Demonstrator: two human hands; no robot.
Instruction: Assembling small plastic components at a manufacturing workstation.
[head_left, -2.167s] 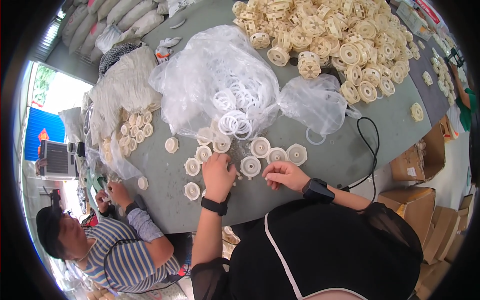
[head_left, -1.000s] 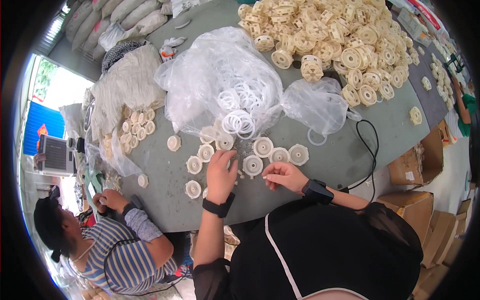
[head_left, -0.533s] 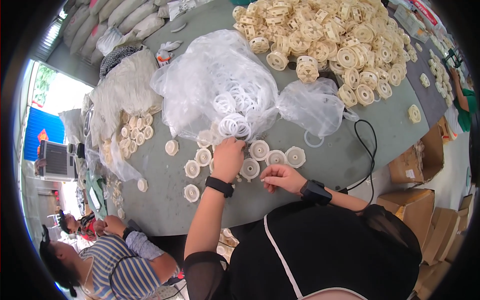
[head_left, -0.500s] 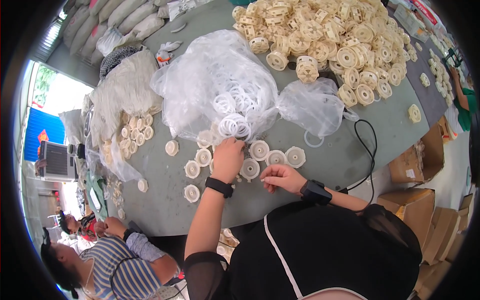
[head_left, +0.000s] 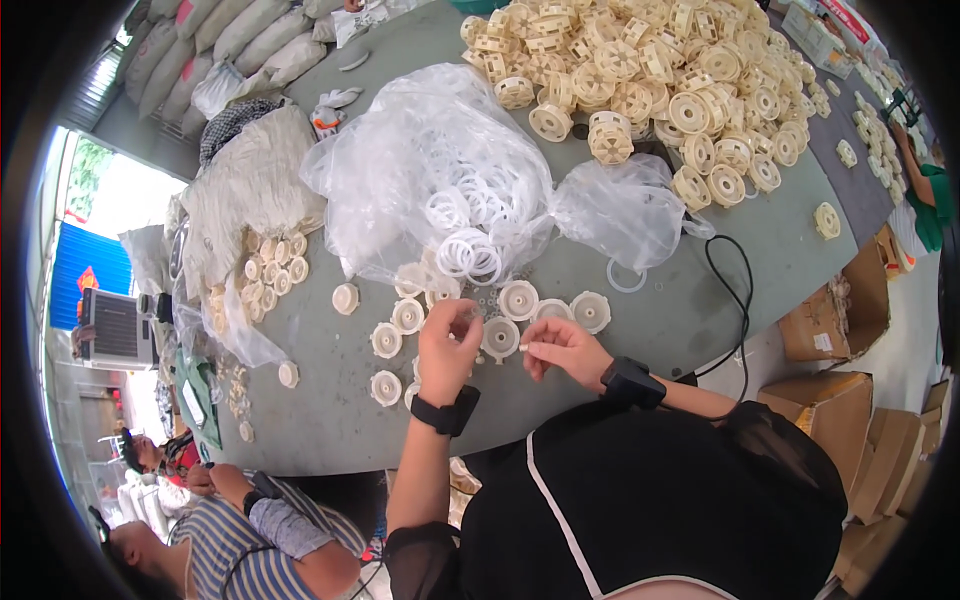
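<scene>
My left hand (head_left: 447, 347) hovers over a loose group of round off-white plastic caps, thumb and fingers curled together; whatever they pinch is too small to make out. To its right, my right hand (head_left: 565, 348) has thumb and forefinger pressed together, with a tiny pale spot at the tips that I cannot identify. Between the hands lies one cap with a central hole (head_left: 501, 338). Another cap (head_left: 518, 300) sits just beyond it, and a further one (head_left: 590, 312) beyond my right hand. Small clear rings (head_left: 487, 300) lie past my left fingertips.
A clear plastic bag (head_left: 400, 150) spills white rings (head_left: 468, 255) toward me. Behind it on the right rises a heap of cream slotted plastic wheels (head_left: 640, 70). A black cable (head_left: 745, 290) crosses the table's right edge. A striped-shirted person (head_left: 250, 540) is at my left.
My left hand has drawn back toward me from beside the white rings, its fingers now curled. The right hand has barely shifted. The person at left has leaned lower.
</scene>
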